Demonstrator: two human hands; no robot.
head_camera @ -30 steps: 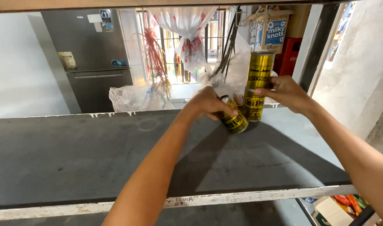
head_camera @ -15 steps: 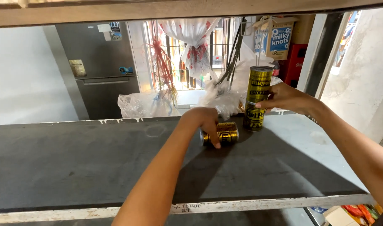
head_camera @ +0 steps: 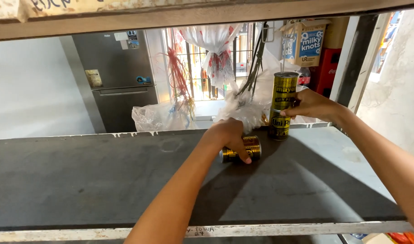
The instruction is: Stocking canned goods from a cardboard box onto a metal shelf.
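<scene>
A small gold can (head_camera: 246,149) lies on its side on the dark grey shelf (head_camera: 80,180), and my left hand (head_camera: 227,138) is closed over it from above. Further right, two gold cans are stacked upright near the back edge. My right hand (head_camera: 311,105) grips the stacked cans (head_camera: 283,105) at the join between the upper and the lower one. Both forearms reach in from the bottom of the view.
A white plastic bag (head_camera: 243,110) sits just behind the lying can, another bag (head_camera: 155,118) further left. A grey fridge (head_camera: 119,81), a barred window and a cardboard box (head_camera: 304,43) stand beyond the shelf. A painted beam crosses overhead, a dark post stands right.
My left hand brought the small can down and left, away from the stack, and laid it on its side on the shelf. My right hand stayed on the stacked cans.
</scene>
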